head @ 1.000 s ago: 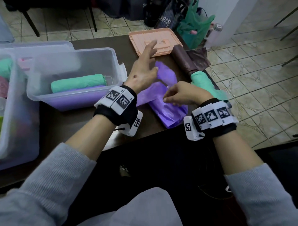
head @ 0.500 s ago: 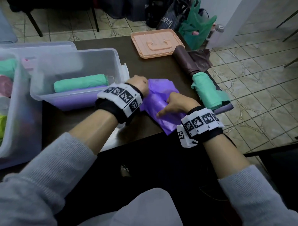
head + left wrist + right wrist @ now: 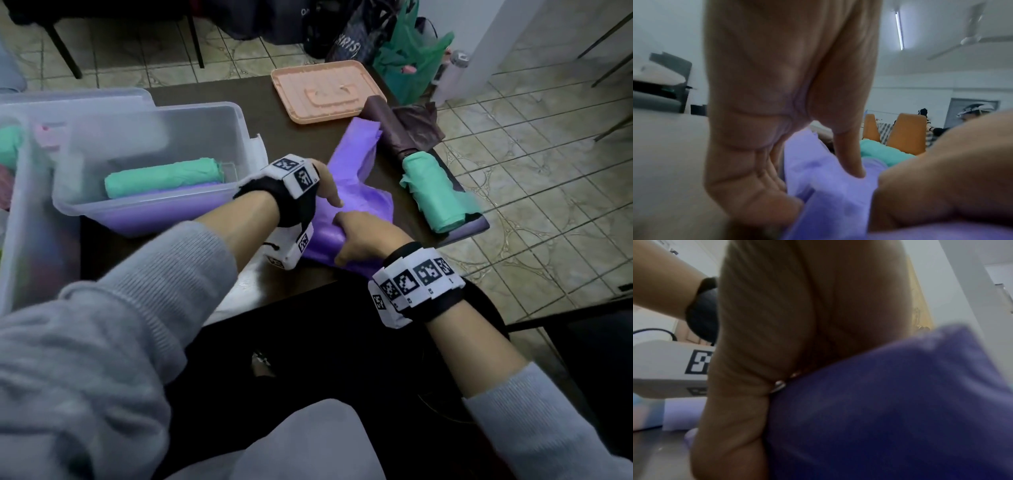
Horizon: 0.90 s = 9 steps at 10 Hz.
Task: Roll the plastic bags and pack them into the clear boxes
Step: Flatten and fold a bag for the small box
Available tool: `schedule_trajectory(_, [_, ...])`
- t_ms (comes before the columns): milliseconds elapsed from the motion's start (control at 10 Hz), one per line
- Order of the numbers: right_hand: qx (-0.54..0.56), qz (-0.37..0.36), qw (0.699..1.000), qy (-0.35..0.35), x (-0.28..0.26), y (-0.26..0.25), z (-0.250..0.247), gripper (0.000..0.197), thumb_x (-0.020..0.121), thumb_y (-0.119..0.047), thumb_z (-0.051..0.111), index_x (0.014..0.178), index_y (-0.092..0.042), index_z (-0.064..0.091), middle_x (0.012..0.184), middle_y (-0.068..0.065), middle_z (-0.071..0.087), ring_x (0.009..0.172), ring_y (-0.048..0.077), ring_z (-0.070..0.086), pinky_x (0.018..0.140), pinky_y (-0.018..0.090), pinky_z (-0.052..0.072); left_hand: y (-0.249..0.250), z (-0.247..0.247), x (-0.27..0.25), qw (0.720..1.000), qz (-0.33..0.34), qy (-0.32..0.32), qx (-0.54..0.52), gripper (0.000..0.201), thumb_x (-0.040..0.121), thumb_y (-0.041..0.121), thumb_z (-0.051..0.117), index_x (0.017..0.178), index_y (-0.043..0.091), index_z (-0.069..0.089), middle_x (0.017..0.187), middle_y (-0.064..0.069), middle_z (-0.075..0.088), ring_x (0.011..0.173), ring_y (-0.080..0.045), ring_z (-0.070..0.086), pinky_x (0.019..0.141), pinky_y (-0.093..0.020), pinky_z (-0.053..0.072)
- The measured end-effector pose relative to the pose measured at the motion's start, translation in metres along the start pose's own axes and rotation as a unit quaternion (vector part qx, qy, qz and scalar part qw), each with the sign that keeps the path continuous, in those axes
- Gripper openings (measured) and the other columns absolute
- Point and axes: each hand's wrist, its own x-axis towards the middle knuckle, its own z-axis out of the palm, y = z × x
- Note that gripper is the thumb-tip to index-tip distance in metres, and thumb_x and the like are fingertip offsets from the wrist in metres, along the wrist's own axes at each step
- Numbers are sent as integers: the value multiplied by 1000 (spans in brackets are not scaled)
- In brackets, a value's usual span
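A purple plastic bag (image 3: 356, 161) lies on the dark table (image 3: 274, 113), its near end bunched into a roll. My left hand (image 3: 329, 192) grips the roll's left part; in the left wrist view its thumb and fingers (image 3: 851, 159) pinch purple plastic (image 3: 830, 186). My right hand (image 3: 363, 236) curls round the roll's near end, and the right wrist view is filled by the purple bag (image 3: 890, 410). A clear box (image 3: 150, 161) at the left holds a green roll (image 3: 164, 176) on a purple roll.
A green rolled bag (image 3: 433, 192) and a dark brown bag (image 3: 394, 126) lie at the table's right edge. A peach lid (image 3: 325, 90) sits at the back. A second clear box (image 3: 20, 212) stands at far left. Bags stand on the tiled floor behind.
My left hand came down from above the table onto the purple bag. Both hands drew closer together on it, and the bag's far end now stretches out toward the brown bag.
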Motion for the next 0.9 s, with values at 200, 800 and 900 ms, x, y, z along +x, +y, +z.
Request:
schedule_trajectory(200, [-79,-39,996,32,-6,1,12,51,73,-20,71,119,-12,49,123,10,54,116,29,51,87,39,40,6,6,7,995,-11,-36,-96,46,85,31,69,116,-2,60,79,-13,62,77,-23,60,61,-28,46])
schedule_trajectory(800, [-99,-96,990,22,-3,13,-1,76,64,-16,81,128,-20,41,121,7,44,118,26,41,91,38,35,17,-91,2,812,83,213,-538,32,81,3,71,111,0,60,97,-7,66,85,-18,66,75,-31,58])
schedule_trajectory(900, [-77,-84,994,-6,4,11,-3,83,59,-18,85,130,-18,42,123,8,44,120,27,41,94,38,35,18,-100,6,834,79,234,-493,42,82,12,73,119,1,57,110,-8,65,98,-19,65,81,-29,56])
